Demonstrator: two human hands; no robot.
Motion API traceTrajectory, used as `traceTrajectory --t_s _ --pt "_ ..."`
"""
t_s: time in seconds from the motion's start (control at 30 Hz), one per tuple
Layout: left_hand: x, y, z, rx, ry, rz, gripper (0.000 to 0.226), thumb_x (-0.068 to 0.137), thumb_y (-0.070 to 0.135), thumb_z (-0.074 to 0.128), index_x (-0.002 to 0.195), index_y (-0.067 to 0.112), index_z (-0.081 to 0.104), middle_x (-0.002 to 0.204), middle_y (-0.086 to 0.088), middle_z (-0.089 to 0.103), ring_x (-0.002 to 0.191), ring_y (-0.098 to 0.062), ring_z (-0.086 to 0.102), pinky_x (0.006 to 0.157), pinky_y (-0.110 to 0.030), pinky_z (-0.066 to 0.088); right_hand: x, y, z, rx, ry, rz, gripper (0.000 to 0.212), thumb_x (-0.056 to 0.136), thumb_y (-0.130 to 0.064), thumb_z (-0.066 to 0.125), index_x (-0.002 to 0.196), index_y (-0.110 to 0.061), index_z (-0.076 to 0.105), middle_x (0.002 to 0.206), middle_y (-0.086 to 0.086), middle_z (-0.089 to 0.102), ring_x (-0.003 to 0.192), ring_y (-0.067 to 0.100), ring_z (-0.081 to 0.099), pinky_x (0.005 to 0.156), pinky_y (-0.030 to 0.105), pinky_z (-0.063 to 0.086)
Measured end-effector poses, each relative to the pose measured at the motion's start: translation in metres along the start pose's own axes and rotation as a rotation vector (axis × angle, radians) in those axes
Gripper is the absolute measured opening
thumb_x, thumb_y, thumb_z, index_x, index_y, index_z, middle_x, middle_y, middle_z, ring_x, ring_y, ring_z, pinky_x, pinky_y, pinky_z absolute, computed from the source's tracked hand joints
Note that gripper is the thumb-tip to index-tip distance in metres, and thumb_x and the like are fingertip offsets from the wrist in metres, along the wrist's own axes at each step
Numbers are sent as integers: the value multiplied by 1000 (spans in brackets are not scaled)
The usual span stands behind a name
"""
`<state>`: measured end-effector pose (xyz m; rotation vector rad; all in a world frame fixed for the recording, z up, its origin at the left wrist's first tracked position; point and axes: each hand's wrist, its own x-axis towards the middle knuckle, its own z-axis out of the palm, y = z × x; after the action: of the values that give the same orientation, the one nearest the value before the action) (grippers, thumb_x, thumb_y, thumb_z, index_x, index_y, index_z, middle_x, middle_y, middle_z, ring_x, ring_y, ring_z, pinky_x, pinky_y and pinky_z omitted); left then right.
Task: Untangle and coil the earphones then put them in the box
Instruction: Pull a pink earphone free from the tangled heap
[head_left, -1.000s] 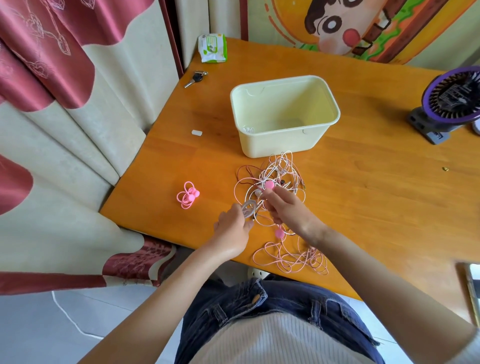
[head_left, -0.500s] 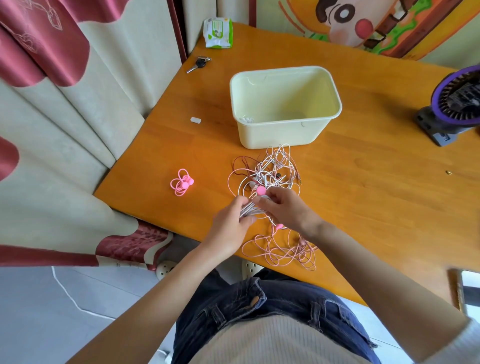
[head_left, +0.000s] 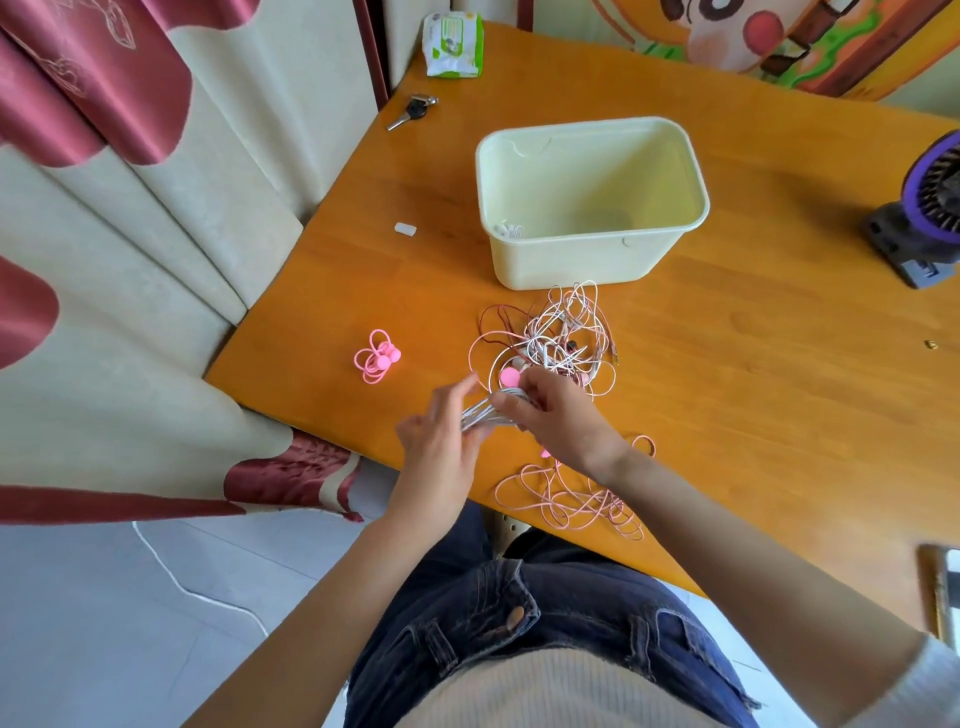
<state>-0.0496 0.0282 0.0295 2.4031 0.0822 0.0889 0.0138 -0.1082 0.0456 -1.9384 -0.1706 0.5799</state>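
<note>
Orange wooden surface: left hand and right hand each hold a grip on one coiled white earphone bundle, near the cream box.

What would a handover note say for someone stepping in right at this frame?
Left hand and right hand: both pinch one bundle of white cable, coiled, above the table's near edge.
Box: behind the hands; one white earphone lies in its near left corner.
Tangle: white, pink and dark red cables, knotted, between box and hands.
Loose pink cable: sprawled at the near edge.
Pink coil: wound, on the table left of the hands, not boxed.
Left: finish and box this bundle, box the pink coil, untangle the rest.
</note>
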Motion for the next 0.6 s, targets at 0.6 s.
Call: traceTrajectory --t_s 0.6 --pt "48 -10 -36 -215 -670 -243 21 102 22 31 91 14 46 98 -3 59 93 -18 56 86 -32 42 26 -17 -1 128 -117 228 29 95 -29 53 71 -12 50 48 -12 49 50 21 46 53 33 40"
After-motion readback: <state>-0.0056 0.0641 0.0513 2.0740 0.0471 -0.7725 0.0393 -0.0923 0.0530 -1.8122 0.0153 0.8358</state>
